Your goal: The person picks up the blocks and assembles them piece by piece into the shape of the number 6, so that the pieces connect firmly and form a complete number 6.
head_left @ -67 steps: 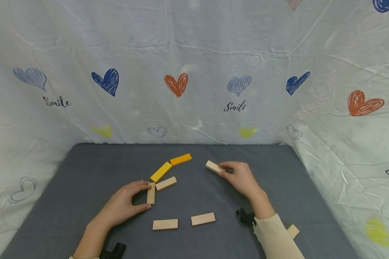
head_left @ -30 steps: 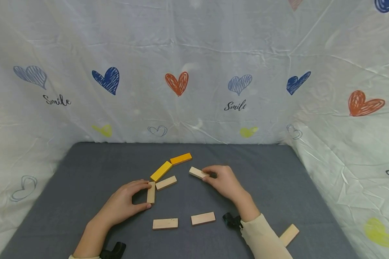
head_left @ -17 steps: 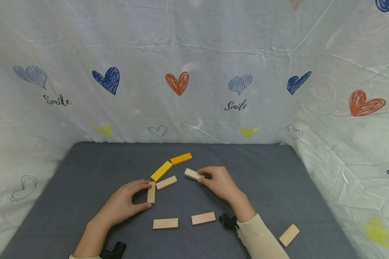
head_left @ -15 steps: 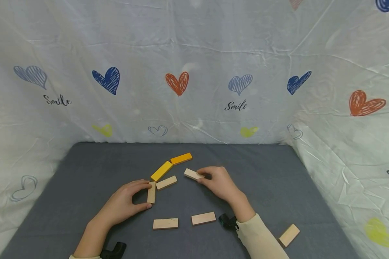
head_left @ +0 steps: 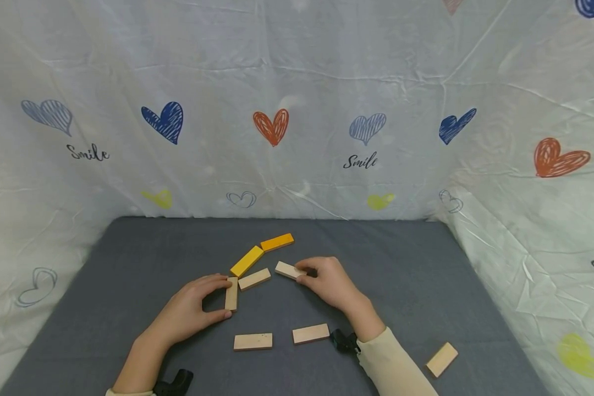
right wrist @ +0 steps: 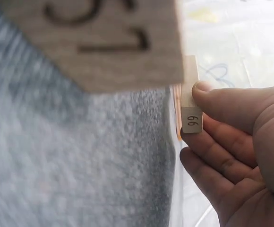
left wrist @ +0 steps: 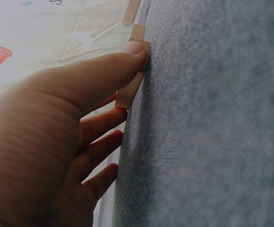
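My left hand (head_left: 190, 309) pinches a plain wooden block (head_left: 231, 294) by its two ends, thumb at the near end and a finger at the far end. Against that block's far right corner lies another plain block (head_left: 254, 279), set at a slant. My right hand (head_left: 330, 281) pinches a third plain block (head_left: 287, 270) between thumb and fingers, its free end close to the slanted block. In the right wrist view the end of this held block (right wrist: 192, 120) carries the number 66. A yellow block (head_left: 247, 261) and an orange block (head_left: 276, 242) form a bent line behind.
Two plain blocks, one on the left (head_left: 253, 341) and one on the right (head_left: 311, 333), lie nearer the front. Another block (head_left: 441, 359) lies by the right sleeve. A grey cloth (head_left: 143, 247) covers the table, with a white heart-printed sheet (head_left: 312, 99) behind.
My right hand has brought its block leftward and slightly nearer, closer to the slanted block. My left hand stays in place on its block.
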Demonstrator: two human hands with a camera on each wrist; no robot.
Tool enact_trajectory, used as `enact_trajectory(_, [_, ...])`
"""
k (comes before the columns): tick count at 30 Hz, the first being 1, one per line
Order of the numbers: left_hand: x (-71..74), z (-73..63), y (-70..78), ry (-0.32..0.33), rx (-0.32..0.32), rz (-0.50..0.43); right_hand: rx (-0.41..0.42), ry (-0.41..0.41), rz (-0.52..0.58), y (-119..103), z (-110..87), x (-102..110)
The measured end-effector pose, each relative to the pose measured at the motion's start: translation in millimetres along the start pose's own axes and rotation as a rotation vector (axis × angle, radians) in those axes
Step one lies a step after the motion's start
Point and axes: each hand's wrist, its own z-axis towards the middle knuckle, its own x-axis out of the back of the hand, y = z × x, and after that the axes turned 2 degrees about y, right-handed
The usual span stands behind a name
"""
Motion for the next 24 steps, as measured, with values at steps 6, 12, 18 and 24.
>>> enact_trajectory(6, [-0.9,0.7,-1.3,-0.007,0.015,0.005,0.01,-0.009,0.01,0.3,-0.3,-2.1])
enact_trajectory(12, [-0.8,0.8,-1.6,-0.008,0.014,0.006,0.01,-0.02,0.011,0.3,-0.6,-3.9])
enact_trajectory(18, [-0.9,0.4,-1.2,-0.003,0.013,0.004,0.009,-0.028,0.008,-1.1,-0.8,-6.5])
enact_trajectory(24, [-0.5,0.2,-1.3,-0.002,0.016,0.006,0.01,-0.034,0.012,-2.2,-0.7,-8.6])
